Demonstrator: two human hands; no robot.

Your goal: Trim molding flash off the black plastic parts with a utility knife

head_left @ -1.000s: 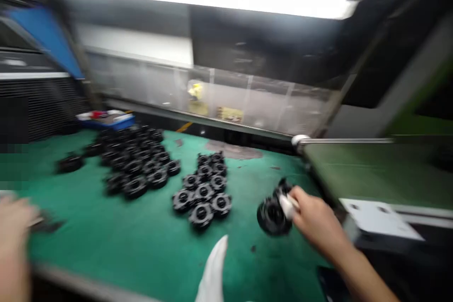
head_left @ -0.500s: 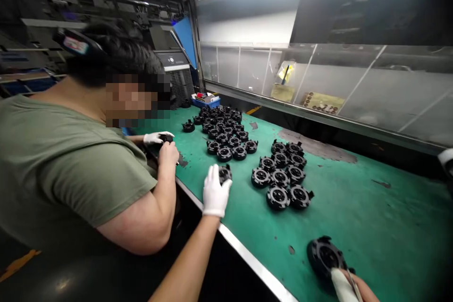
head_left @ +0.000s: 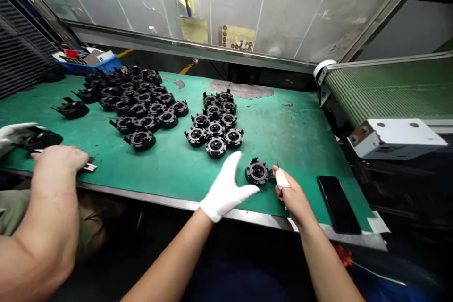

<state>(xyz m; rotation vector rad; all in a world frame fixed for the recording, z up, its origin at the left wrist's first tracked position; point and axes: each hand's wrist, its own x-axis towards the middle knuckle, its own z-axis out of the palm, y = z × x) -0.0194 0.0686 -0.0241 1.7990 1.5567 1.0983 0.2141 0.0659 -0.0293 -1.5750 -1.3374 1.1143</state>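
Lower centre: left hand [head_left: 225, 188], grip released, apparently spread to clear the black part [head_left: 257, 172]; right hand [head_left: 292, 193] clasps slim tool [head_left: 278, 164].

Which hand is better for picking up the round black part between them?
Probably the left hand: it's spread open beside the round black part, seemingly empty, while the right hand seems to grip a thin tool.
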